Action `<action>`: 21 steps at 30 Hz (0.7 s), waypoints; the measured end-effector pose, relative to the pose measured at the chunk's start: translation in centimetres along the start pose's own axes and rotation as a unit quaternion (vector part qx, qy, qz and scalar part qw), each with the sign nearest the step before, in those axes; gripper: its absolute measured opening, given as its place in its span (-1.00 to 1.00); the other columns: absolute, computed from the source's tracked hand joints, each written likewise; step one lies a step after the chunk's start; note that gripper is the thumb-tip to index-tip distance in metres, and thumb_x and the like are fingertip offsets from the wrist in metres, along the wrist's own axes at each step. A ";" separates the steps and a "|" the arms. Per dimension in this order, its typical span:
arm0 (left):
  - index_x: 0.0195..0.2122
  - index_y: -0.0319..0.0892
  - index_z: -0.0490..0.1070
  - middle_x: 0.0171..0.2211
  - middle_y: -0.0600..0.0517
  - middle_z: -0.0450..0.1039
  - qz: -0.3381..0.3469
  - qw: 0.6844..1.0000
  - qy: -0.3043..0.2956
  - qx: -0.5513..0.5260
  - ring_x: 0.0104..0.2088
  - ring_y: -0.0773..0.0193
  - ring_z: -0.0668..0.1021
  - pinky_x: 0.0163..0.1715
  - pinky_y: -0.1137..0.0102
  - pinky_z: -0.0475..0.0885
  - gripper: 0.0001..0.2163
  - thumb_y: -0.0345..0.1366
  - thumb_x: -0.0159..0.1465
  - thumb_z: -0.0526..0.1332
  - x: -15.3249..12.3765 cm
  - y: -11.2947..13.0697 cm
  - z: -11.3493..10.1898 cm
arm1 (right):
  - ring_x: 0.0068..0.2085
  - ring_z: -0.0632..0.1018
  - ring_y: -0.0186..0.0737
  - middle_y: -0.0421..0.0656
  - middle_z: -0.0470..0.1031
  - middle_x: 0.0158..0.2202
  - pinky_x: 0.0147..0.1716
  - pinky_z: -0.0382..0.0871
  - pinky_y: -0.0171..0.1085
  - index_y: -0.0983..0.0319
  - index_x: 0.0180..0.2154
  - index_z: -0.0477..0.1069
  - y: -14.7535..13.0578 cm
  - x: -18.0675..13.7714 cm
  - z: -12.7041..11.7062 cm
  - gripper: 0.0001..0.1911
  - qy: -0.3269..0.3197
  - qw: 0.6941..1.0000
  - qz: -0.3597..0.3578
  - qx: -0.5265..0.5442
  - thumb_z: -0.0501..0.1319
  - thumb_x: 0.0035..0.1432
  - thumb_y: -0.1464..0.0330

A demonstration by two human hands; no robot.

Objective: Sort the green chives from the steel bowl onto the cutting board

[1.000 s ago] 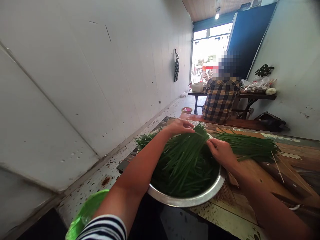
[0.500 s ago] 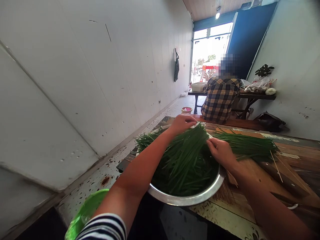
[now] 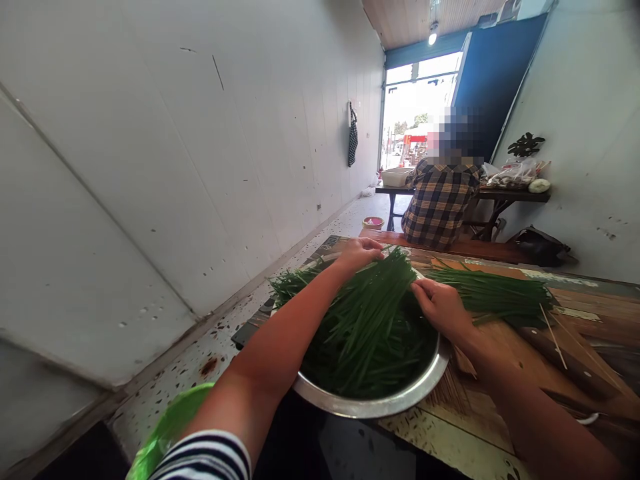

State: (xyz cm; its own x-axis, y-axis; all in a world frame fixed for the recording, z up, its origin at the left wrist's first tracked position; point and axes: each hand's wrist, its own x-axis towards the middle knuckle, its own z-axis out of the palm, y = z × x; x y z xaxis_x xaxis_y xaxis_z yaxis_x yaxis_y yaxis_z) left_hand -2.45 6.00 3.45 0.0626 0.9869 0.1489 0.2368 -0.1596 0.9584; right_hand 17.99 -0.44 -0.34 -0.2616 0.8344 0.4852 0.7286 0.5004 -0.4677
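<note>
A large metal bowl (image 3: pixel 370 408) stands at the table's near edge, filled with long green garlic chives (image 3: pixel 365 320). Their ends form a raised fan at the far rim. My left hand (image 3: pixel 361 253) is pinched closed at the left side of this fan; whatever is between the fingertips is too small to make out. On the opposite side, my right hand (image 3: pixel 440 303) has thumb and fingers closed at the edge of the chives. A second pile of chives (image 3: pixel 500 290) lies right of the bowl, beyond my right hand.
Thin wooden skewers (image 3: pixel 453 390) lie beside the bowl. A dark-handled knife (image 3: pixel 560 360) rests on the wooden board at right. On the floor at lower left is a green-lined bin (image 3: pixel 173 427). Ahead, a person in a plaid shirt (image 3: pixel 443 203) sits on a bench, back turned.
My left hand has drawn slightly left, away from the tips of the fanned chives. My right hand stays nearly in place. The view has shifted a little.
</note>
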 end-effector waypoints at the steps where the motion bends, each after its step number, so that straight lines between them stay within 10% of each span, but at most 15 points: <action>1: -0.30 -0.29 0.50 -0.42 -0.03 0.56 0.006 1.000 -0.001 0.003 -0.53 0.46 0.45 -0.42 0.48 0.39 -0.81 -0.35 0.04 0.28 0.1 -0.3 0.0 | -0.44 0.47 -0.25 -0.15 0.51 -0.47 -0.40 0.19 -0.32 0.21 -0.42 0.45 0.0 0.0 0.0 -0.69 -0.001 1.000 -0.001 0.001 -0.01 0.17 0.25; 13: -0.46 -0.25 0.57 -0.43 -0.06 0.55 0.063 0.956 0.027 0.286 -0.28 0.20 0.53 -0.21 0.37 0.38 -0.76 -0.17 0.12 0.22 -0.6 0.9 -0.2 | -0.46 0.47 -0.26 -0.15 0.51 -0.50 -0.42 0.19 -0.33 0.22 -0.43 0.46 -0.5 0.0 -0.3 -0.68 0.003 1.000 0.003 0.011 0.00 0.15 0.24; 21: -0.28 -0.26 0.55 -0.41 -0.03 0.55 -0.026 0.994 -0.095 -0.043 -0.43 0.33 0.52 -0.34 0.42 0.42 -0.64 -0.09 -0.03 0.35 -1.0 1.1 0.1 | -0.44 0.48 -0.27 -0.16 0.52 -0.47 -0.40 0.22 -0.33 0.21 -0.41 0.47 -0.3 0.1 -0.2 -0.64 0.026 0.999 -0.010 0.040 -0.01 0.19 0.21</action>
State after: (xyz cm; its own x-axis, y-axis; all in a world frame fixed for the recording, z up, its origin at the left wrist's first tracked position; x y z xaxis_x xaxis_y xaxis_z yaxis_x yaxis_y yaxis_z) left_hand -2.19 4.80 4.34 0.2360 0.9701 0.0573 0.1609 -0.0971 0.9822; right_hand 17.87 -0.62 0.02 -0.2414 0.8115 0.5321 0.6699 0.5361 -0.5137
